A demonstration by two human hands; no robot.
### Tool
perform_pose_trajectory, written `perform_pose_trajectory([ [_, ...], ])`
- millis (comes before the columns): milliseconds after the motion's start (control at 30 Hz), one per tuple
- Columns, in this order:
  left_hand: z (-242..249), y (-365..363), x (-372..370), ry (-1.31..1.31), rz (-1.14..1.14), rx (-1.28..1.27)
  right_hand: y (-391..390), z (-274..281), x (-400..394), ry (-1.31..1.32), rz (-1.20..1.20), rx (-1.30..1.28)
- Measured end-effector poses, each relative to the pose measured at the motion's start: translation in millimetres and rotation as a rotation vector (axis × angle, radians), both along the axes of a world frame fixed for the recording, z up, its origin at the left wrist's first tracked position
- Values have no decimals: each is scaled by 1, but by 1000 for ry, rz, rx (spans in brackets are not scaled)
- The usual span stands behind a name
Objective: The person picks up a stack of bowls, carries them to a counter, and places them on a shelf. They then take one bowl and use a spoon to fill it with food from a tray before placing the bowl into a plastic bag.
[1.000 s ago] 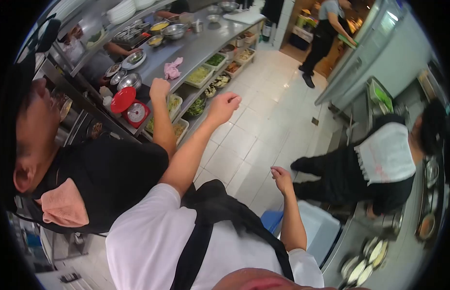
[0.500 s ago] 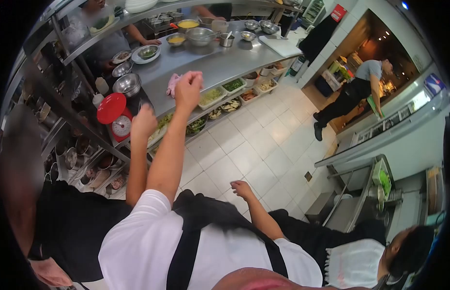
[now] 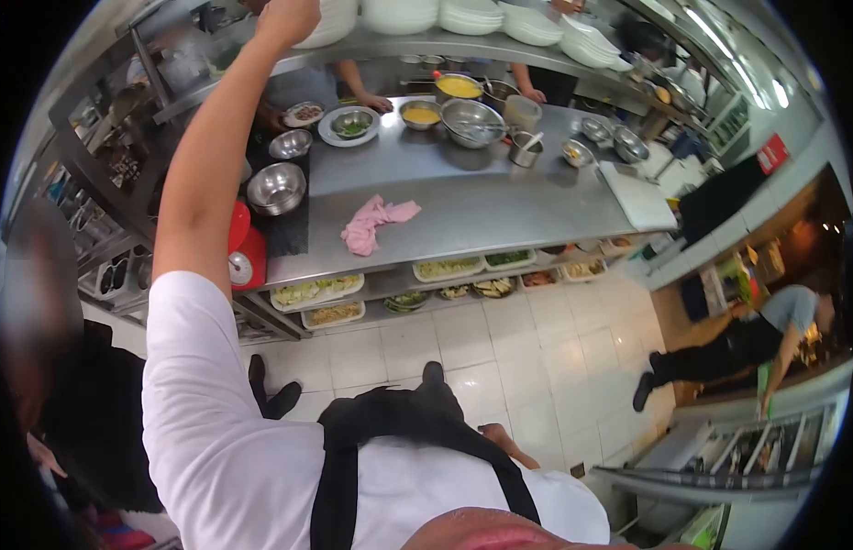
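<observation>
My left arm is raised across the left of the view. My left hand (image 3: 289, 20) is up at the overhead shelf, overlapping the edge of a stack of white plates (image 3: 333, 26). The top of the picture cuts off its fingers, so I cannot tell what they grip. Low beside my black apron (image 3: 381, 420), my right hand (image 3: 495, 431) hangs with loosely curled fingers and nothing visible in it. Below the shelf, a crumpled pink cloth (image 3: 373, 225) lies on the steel counter (image 3: 463, 206). Left of it are a red scale (image 3: 248, 257) and a metal bowl (image 3: 278, 189).
More plate stacks (image 3: 472, 16) line the shelf (image 3: 408, 44). Bowls, yellow liquid (image 3: 459, 86) and a white cutting board (image 3: 639, 197) are on the counter. Food trays (image 3: 316, 291) sit underneath. A person (image 3: 96, 412) stands close at left, another (image 3: 766, 330) by the doorway at right.
My left hand has gone from over the counter up to the plate shelf. My right hand has dropped closer to my body. The view has turned left, and the neighbour's raised hand no longer shows.
</observation>
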State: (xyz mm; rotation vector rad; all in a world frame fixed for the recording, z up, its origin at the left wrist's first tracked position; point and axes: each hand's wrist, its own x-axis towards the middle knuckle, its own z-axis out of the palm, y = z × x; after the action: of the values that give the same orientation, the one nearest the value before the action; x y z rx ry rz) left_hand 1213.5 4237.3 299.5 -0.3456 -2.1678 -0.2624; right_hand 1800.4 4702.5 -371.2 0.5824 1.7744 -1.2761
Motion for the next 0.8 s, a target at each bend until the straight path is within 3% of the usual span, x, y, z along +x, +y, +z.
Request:
perform_pose_trajectory([
  [100, 14, -21, -73, -39, 128, -297, 46, 14, -94, -187, -153, 119],
  [133, 25, -13, -68, -193, 120, -252, 62, 11, -125, -267, -229, 163],
  [200, 46, 13, -51, -499, 102, -151, 102, -13, -178, -119, -111, 163],
  [233, 51, 32, -31, -517, 89, -13, 122, -37, -198, 25, 6, 157],
  [267, 55, 30, -37, -521, 98, -72, 136, -53, -221, 124, 87, 157],
  [333, 61, 20, -49, -527, 110, -179, 140, -23, -263, 141, 110, 99],
  [433, 73, 33, -33, -512, 100, -18, 129, 2, -310, 70, -40, 73],
  [467, 74, 35, -29, -501, 94, 21, 123, 8, -323, 29, -116, 76],
  [567, 53, 48, 0, -80, -116, -96, 110, 9, -341, -41, -76, 57],
  [667, 44, 17, -11, -71, 219, -123, 89, 15, -349, -62, -25, -38],
  [800, 24, 8, 24, 177, 239, -211, 64, 13, -363, -110, 251, -71],
])
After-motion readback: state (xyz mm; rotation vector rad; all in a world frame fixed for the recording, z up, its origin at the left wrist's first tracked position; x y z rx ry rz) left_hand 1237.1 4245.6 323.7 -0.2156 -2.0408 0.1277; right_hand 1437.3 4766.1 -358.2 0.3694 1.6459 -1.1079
